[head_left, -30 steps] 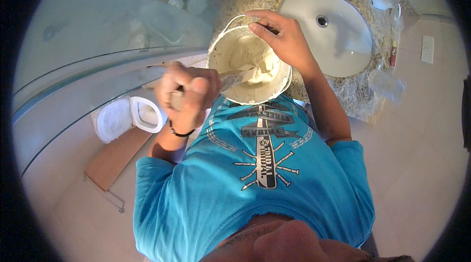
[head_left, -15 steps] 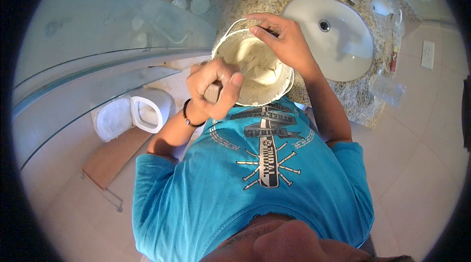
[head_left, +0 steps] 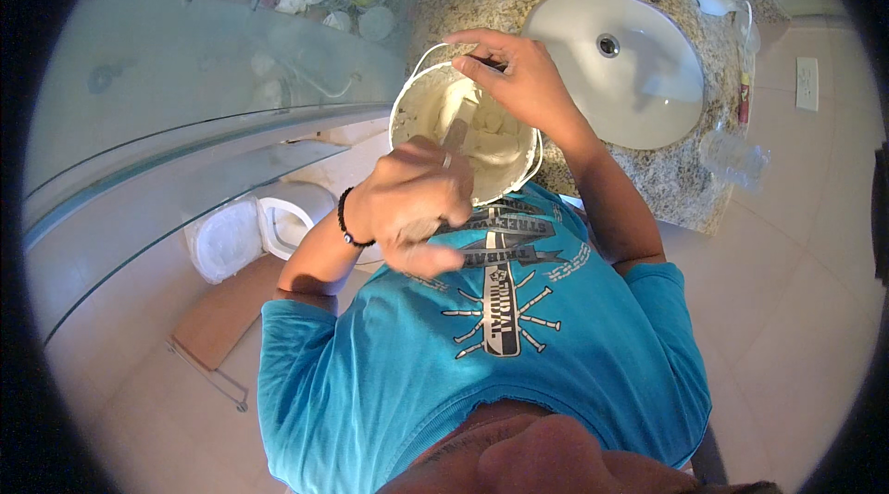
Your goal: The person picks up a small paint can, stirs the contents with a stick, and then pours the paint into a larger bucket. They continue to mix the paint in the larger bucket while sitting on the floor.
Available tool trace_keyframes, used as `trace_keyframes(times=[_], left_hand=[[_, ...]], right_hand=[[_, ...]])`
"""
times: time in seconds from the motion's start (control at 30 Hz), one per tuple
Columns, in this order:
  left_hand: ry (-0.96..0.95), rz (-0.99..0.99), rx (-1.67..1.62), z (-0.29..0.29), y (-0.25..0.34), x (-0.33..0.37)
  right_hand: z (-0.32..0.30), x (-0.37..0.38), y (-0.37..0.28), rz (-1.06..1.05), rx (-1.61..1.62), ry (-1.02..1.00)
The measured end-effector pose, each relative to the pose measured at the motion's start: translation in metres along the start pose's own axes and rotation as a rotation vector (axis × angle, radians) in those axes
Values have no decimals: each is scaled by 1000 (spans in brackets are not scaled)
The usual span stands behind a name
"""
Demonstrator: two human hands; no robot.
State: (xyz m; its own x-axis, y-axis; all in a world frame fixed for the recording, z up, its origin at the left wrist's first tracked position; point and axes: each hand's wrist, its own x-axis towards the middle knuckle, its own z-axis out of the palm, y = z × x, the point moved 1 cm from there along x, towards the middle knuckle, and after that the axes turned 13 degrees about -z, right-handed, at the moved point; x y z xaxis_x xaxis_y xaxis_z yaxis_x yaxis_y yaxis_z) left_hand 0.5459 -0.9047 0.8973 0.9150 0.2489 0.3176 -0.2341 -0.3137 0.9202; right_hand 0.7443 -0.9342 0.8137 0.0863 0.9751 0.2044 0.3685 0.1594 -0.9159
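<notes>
Beside a glass panel [head_left: 167,54], a speckled counter [head_left: 639,179] holds an oval white sink [head_left: 639,82] above pale floor tiles [head_left: 769,318].

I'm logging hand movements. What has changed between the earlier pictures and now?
The left hand has moved right and slightly back toward the shirt, turning so its back faces up. The spatula it holds, which pointed right at first, now points mostly forward in the bucket. Nothing was taken hold of or let go; the right hand still holds the rim.
</notes>
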Motion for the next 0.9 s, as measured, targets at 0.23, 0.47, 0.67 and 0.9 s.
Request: trace_keyframes(times=[0.23, 0.47, 0.67, 0.9], left_hand=[[613, -289, -174, 27, -22, -22], [220, 14, -69, 25, 6, -32], [210, -42, 83, 24, -21, -18], [620, -283, -278, 8, -37, -17]], right_hand=[[2, -3, 4, 5, 29, 39], [3, -3, 5, 5, 19, 51], [4, -1, 6, 30, 6, 17], [6, 0, 8, 41, -3, 7]])
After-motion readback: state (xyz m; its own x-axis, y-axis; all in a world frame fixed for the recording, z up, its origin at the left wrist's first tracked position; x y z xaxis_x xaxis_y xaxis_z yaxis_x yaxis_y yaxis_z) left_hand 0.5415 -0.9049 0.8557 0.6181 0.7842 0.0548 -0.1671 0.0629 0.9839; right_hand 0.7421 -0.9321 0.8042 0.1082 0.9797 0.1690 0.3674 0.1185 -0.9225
